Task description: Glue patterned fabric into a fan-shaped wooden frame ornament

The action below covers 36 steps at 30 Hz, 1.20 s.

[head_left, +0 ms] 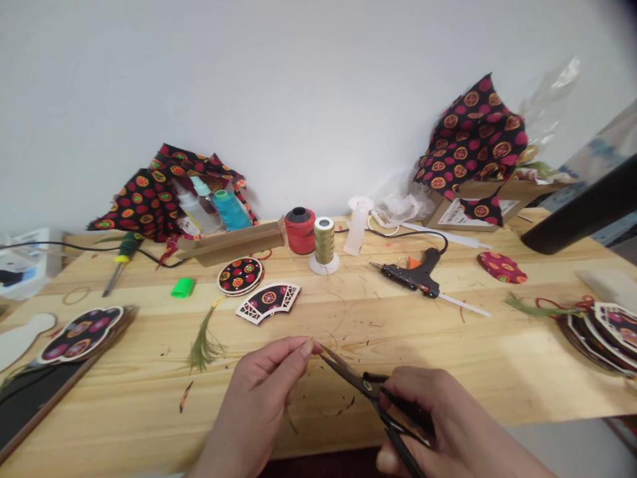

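My right hand (pixel 423 415) grips black-handled scissors (pixel 367 386) over the front of the wooden table. The scissor blades are slightly apart, and their tips are right by the fingertips of my left hand (pixel 276 375). Thumb and forefinger of that hand are pinched on a thin thread, mostly hidden; a greenish strand (pixel 290 421) hangs below the palm. Just beyond the hands lie a fan-shaped ornament (pixel 269 300) with patterned fabric and a round ornament (pixel 241 276) with a green tassel (pixel 205 344). A spool of olive thread (pixel 324 241) stands upright behind them.
A black glue gun (pixel 417 273) lies at centre right, its cord running back. Red thread (pixel 300 232) stands beside a cardboard tray (pixel 233 244). Ornaments are stacked at left (pixel 82 335) and right (pixel 592 338). A screwdriver (pixel 122 262) and a green cap (pixel 182 287) lie left.
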{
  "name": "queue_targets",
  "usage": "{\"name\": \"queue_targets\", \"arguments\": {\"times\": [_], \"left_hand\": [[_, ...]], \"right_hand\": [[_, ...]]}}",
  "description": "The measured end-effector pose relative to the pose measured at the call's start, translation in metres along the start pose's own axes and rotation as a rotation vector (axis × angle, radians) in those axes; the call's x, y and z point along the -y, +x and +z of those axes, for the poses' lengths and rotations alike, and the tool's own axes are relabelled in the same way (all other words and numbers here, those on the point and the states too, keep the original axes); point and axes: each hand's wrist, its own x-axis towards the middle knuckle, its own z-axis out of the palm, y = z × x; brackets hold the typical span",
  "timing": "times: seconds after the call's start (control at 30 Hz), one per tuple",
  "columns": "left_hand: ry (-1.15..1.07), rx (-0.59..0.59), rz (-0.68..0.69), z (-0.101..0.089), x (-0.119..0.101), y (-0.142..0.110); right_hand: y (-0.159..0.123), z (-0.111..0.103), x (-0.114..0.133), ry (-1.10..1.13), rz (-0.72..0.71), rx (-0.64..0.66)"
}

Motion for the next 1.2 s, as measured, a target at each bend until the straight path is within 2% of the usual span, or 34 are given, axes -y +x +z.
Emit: {"name": "queue_targets", "arguments": {"times": [0.17, 0.3, 0.47, 0.77, 1.07, 1.2], "left_hand": [[0.096, 0.049, 0.060, -0.0014, 0.0002, -0.0011], [0.187, 0.136, 0.119, -0.0024, 0.0005, -0.0017], [0.209, 0.226, 0.118, -0.0034, 0.0023, -0.0015], [0.241, 0.199, 0.145, -0.0035, 0.0040, -0.0017], [0.259, 0.163, 0.125, -0.0028, 0.0046, -0.0035], [0.262, 0.170, 0.126, -0.0015, 0.0024, -0.0034]], "right_hand": [[0.0055, -0.0008, 0.0000, 0.004, -0.011, 0.042], [0.0069, 0.0014, 0.0011, -0.049, 0.003, 0.021], [0.0066, 0.0018, 0.0020, -0.014, -0.040, 0.015], [0.0077, 0.0037, -0.0006, 0.193, -0.087, 0.030], [0.0085, 0.0031, 0.0068, 0.138, -0.009, 0.003], [0.0081, 0.0044, 0.0040, 0.147, -0.037, 0.003]]}}
